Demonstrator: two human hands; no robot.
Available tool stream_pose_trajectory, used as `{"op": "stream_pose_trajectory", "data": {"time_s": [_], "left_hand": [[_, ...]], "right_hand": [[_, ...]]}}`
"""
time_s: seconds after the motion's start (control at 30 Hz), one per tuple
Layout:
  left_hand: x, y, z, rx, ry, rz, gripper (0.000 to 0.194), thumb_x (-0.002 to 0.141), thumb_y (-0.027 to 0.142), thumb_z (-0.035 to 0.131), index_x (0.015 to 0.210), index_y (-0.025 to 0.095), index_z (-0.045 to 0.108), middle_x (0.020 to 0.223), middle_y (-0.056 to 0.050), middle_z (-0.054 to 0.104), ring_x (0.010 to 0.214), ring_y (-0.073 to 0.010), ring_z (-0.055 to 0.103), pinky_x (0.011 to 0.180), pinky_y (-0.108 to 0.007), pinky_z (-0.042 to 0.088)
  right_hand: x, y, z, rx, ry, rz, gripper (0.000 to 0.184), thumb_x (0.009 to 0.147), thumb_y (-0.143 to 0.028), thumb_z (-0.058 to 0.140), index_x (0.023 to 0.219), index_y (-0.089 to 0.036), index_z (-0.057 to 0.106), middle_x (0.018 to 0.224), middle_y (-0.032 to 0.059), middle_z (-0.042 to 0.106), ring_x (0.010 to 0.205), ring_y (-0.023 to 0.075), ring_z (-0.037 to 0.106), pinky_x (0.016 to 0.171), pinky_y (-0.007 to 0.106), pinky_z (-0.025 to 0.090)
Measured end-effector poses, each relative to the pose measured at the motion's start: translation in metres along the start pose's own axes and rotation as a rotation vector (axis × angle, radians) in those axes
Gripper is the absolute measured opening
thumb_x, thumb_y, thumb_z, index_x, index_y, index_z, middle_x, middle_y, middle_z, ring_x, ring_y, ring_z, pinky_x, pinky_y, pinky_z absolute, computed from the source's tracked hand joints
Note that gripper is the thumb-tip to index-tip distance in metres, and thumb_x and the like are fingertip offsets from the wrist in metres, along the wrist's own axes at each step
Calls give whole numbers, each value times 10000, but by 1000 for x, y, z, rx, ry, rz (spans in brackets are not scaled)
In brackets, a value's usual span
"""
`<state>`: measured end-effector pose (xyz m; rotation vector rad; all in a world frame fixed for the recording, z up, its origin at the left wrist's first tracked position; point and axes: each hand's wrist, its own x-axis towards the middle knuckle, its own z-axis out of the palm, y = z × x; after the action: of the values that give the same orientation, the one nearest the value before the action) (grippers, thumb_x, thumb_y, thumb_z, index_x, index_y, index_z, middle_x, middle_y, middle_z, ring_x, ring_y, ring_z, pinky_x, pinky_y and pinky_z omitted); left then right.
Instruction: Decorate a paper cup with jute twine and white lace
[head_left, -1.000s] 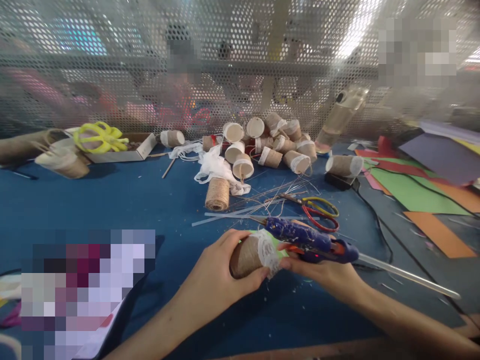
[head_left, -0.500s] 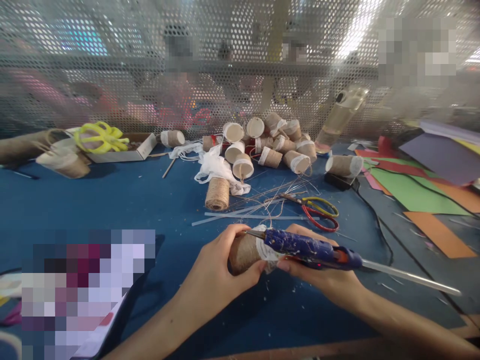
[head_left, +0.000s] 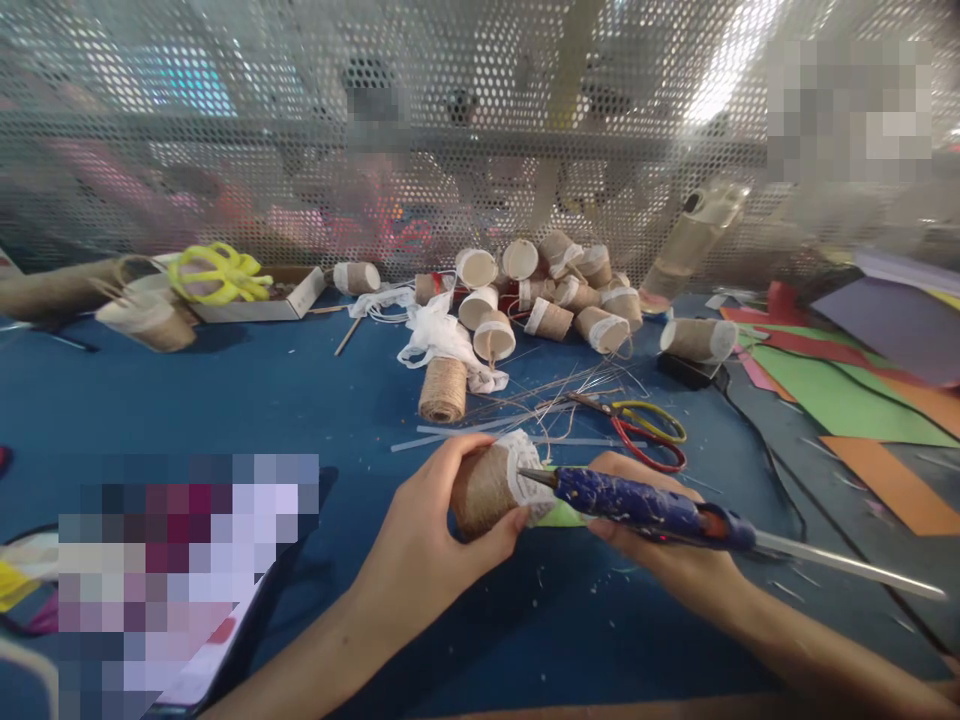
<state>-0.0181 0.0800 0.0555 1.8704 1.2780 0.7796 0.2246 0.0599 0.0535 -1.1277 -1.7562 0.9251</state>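
My left hand (head_left: 427,520) is wrapped round a twine-covered cup (head_left: 484,490) that lies on its side, its lace-trimmed rim (head_left: 529,455) turned to the right. A blue glue gun (head_left: 630,505) is gripped in my right hand (head_left: 660,545), with a clear glue stick (head_left: 847,565) out of its back end. The gun's metal nozzle points left and overlaps the lace at the rim; whether it touches I cannot tell. Something light green (head_left: 562,512) shows between the rim and my right hand, partly hidden by the gun.
Scissors (head_left: 645,430), glue sticks (head_left: 435,437) and a twine spool (head_left: 442,390) lie just beyond my hands. Several twine-wrapped cups (head_left: 551,318) are heaped against the perforated metal screen (head_left: 480,130). Coloured paper (head_left: 847,395) and a black cable (head_left: 757,440) are at right, a tilted bottle (head_left: 694,240) behind.
The glue gun has shifted right, its nozzle moving from the twine side to the lace rim. My right hand has drawn slightly away from the cup, and the light green piece now shows.
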Motion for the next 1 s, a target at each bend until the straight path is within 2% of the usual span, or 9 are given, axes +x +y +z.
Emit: {"op": "stream_pose_trajectory", "data": {"time_s": [0.1, 0.23, 0.4, 0.63, 0.77, 1.0], "left_hand": [[0, -1, -1, 38, 19, 20, 516, 834, 438, 739, 1263, 278, 502, 1274, -55, 667, 1130, -268, 652, 963, -434, 515], [-1, 1, -3, 67, 48, 43, 516, 834, 451, 736, 1255, 267, 502, 1262, -69, 671, 1124, -275, 655, 966, -441, 516], [-1, 4, -5, 77, 92, 86, 507, 830, 405, 740, 1251, 261, 497, 1235, -68, 677, 1091, -262, 672, 951, -422, 530], [-3, 1, -6, 111, 140, 143, 486, 821, 326, 730, 1249, 262, 509, 1207, -66, 685, 1073, -257, 681, 935, -423, 554], [-2, 2, -5, 126, 177, 183, 482, 819, 297, 716, 1252, 267, 508, 1191, -56, 692, 1042, -239, 696, 911, -411, 574], [-1, 4, -5, 151, 195, 203, 482, 812, 313, 728, 1239, 261, 511, 1172, -53, 698, 1025, -226, 697, 901, -392, 584]], "right_hand": [[0, 7, -7, -17, 20, -54, 135, 892, -285, 690, 796, -210, 631, 766, 5, 645, 654, 143, 604, 593, 257, 511], [0, 12, -15, -45, -1, -157, 209, 880, -249, 671, 719, -218, 542, 752, 0, 612, 637, 142, 571, 578, 262, 464], [-3, 17, -20, -116, -14, -207, 226, 877, -237, 650, 726, -226, 482, 736, -9, 555, 626, 144, 525, 578, 274, 416], [-10, 28, -24, -112, -55, -198, 236, 881, -300, 634, 753, -230, 448, 739, -10, 503, 638, 153, 474, 594, 293, 378], [-14, 32, -27, -146, -50, -210, 228, 885, -270, 618, 762, -230, 430, 735, -9, 473, 636, 155, 434, 578, 299, 342], [-16, 29, -28, -188, -37, -236, 197, 879, -172, 575, 771, -232, 421, 735, -10, 465, 625, 151, 439, 579, 300, 343]]}}
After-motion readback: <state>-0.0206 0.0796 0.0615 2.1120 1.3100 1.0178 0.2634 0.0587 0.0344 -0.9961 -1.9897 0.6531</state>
